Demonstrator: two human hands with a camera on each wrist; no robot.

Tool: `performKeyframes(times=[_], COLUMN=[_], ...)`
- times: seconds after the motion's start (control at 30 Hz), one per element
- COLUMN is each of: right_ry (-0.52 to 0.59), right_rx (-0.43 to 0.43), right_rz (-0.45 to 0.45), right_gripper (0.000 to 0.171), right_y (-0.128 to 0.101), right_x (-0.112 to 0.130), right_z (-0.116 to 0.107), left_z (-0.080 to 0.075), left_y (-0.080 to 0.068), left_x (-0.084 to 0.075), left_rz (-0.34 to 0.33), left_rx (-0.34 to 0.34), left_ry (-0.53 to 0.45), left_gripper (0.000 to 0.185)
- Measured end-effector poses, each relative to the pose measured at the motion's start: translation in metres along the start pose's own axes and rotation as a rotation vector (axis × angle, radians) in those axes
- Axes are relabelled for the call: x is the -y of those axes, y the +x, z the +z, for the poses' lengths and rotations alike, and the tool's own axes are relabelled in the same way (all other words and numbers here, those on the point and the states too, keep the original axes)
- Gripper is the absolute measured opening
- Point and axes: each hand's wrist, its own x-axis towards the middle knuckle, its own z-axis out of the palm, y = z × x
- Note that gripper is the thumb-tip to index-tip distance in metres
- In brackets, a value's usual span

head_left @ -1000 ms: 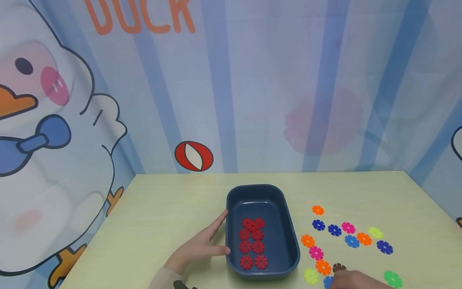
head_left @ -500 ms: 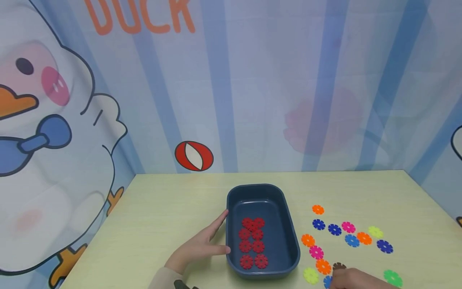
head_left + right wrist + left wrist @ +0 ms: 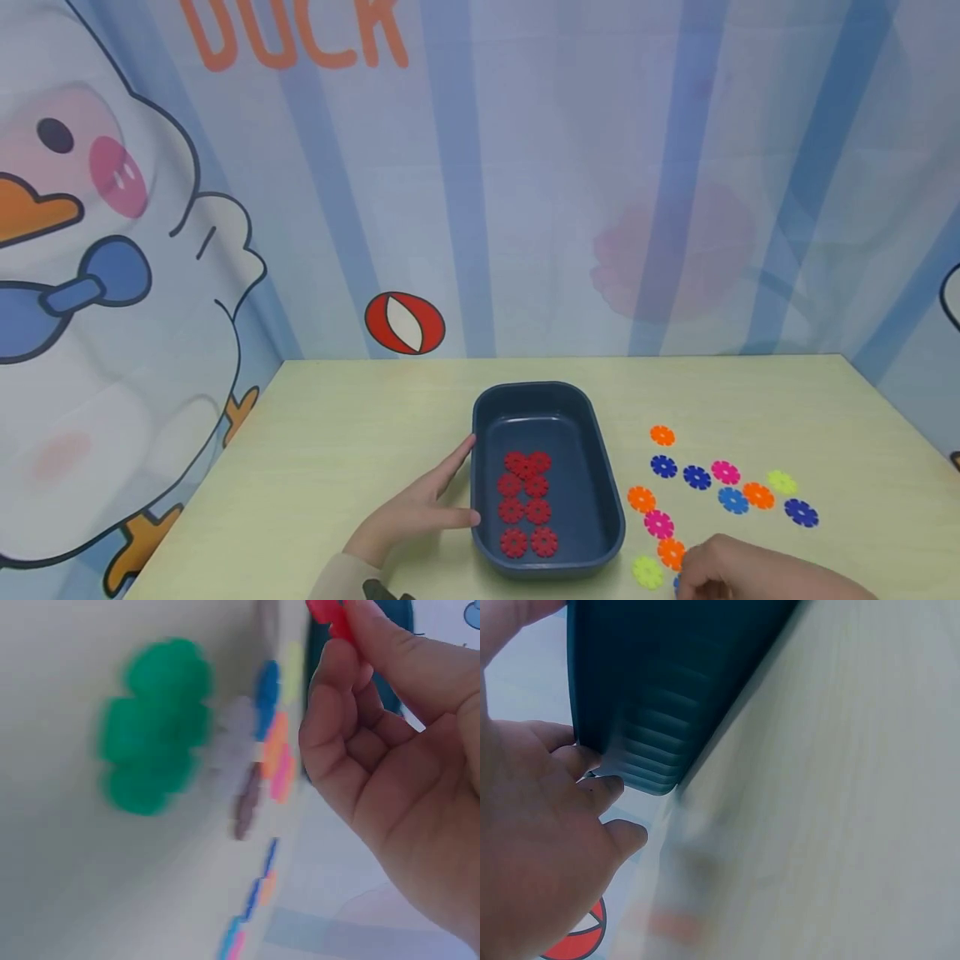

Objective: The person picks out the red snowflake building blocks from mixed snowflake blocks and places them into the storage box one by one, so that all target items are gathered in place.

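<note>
A dark blue plastic basin [image 3: 573,475] stands on the table with several red snowflake discs [image 3: 513,542] lying flat inside. Against its left wall rests my left hand [image 3: 420,512], thumb and forefinger spread along the side. The left wrist view shows that hand's fingertips right at the ribbed outer wall [image 3: 660,735]. My right hand [image 3: 750,571] is at the lower right of the head view. Between its thumb and forefinger it pinches a red snowflake disc [image 3: 324,610], which the head view hides.
Right of the basin lie several loose discs, among them orange [image 3: 662,435], dark blue [image 3: 802,512], pink [image 3: 659,524] and yellow [image 3: 647,572] ones. A large green disc [image 3: 159,724] and a brown one [image 3: 247,802] show near the right hand. A duck-printed curtain [image 3: 525,167] hangs behind.
My right hand has risen slightly and come a little left, and it now covers the brown and green discs in the head view. My left hand stays at the basin.
</note>
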Motion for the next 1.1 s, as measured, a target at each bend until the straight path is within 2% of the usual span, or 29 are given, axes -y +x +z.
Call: performKeyframes(times=[0.03, 0.1, 0.17, 0.33, 0.4, 0.5, 0.83, 1.1], right_ry=[0.038, 0.086, 0.092, -0.037, -0.065, -0.095, -0.146, -0.177], right_rx=[-0.005, -0.018, -0.024, -0.024, -0.038, -0.053, -0.016, 0.029], right_rz=[0.072, 0.162, 0.195, -0.083, -0.145, -0.184, -0.201, -0.067], right_gripper=[0.006, 0.006, 0.007, 0.009, 0.01, 0.011, 0.01, 0.008], right_y=[0.0, 0.004, 0.008, 0.027, 0.036, 0.048, 0.094, 0.13], right_x=[0.007, 0.019, 0.03, 0.044, 0.048, 0.053, 0.057, 0.045], right_z=[-0.003, -0.01, -0.019, -0.043, -0.052, -0.061, -0.068, -0.068], left_z=[0.0, 0.0, 0.0, -0.001, -0.001, -0.001, 0.0, 0.002], left_y=[0.0, 0.0, 0.0, 0.0, 0.001, 0.001, 0.0, -0.001], left_x=[0.0, 0.0, 0.0, 0.001, 0.002, 0.004, 0.0, -0.003], left_rz=[0.0, 0.002, 0.002, 0.0, 0.002, 0.005, 0.002, -0.017], left_rx=[0.0, 0.001, -0.001, -0.006, -0.006, -0.001, 0.0, -0.009], left_ry=[0.0, -0.001, -0.001, -0.004, -0.009, -0.015, -0.01, -0.006], left_gripper=[0.095, 0.095, 0.095, 0.095, 0.095, 0.094, 0.095, 0.095])
